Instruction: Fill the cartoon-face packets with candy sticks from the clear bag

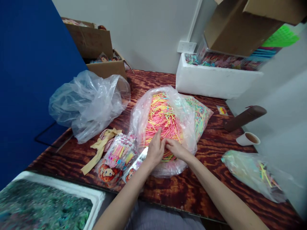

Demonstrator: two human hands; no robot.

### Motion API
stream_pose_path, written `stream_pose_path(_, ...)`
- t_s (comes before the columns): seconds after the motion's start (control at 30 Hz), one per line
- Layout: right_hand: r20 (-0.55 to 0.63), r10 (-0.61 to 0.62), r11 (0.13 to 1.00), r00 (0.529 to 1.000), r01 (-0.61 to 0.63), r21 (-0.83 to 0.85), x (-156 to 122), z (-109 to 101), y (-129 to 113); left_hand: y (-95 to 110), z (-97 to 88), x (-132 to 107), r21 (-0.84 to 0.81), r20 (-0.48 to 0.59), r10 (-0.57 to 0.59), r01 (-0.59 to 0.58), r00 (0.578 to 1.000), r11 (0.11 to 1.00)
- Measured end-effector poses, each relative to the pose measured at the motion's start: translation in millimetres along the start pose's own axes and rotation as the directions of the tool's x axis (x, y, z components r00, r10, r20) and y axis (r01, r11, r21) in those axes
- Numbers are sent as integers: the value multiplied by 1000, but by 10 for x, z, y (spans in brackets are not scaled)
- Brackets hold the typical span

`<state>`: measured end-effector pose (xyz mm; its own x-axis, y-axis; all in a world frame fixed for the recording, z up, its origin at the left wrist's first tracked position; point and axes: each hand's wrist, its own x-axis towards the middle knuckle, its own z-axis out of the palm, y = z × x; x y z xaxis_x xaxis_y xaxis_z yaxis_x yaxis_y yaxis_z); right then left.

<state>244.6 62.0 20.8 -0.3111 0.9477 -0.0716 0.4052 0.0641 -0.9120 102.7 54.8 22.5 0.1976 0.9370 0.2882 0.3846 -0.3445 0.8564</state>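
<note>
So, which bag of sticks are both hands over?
The middle bag, open on pink and yellow sticks; they're away from the rear bag and right bag.

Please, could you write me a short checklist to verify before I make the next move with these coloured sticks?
1. Plastic bag open at the top: ok, coloured sticks exposed.
2. Left hand and right hand over the bag's opening: ok.
3. Sticks held between the fingers: cannot tell.
4. Printed pack nearest the bag unobstructed: not ok, the left forearm partly covers it.
5. Paper cup apart from the bag and both hands: ok.
</note>
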Motion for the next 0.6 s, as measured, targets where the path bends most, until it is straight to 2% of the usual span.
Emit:
stream_pose_path(0.17, -94, -53, 976, 994, 72, 208, -119, 70, -39, 161, -230, -104, 69, -90, 16, -10, 996, 998)
stream_pose_path(0.33, -259, -27, 993, 966, 55, 101, -183, 197, 34, 187, -304, -238, 118, -39, 15, -10, 999, 993)
stream_pose_path(0.47, -302, -30, 998, 953, 42, 35, -216, 151, 20, 159, -313, -286, 128, -35, 4, 1, 999, 992)
stream_pose_path(0.6, -384, -51, 998, 922, 63, 19, -310, 110, -101, 222, -340, -310, 146, -34, 25, -19, 999, 989)
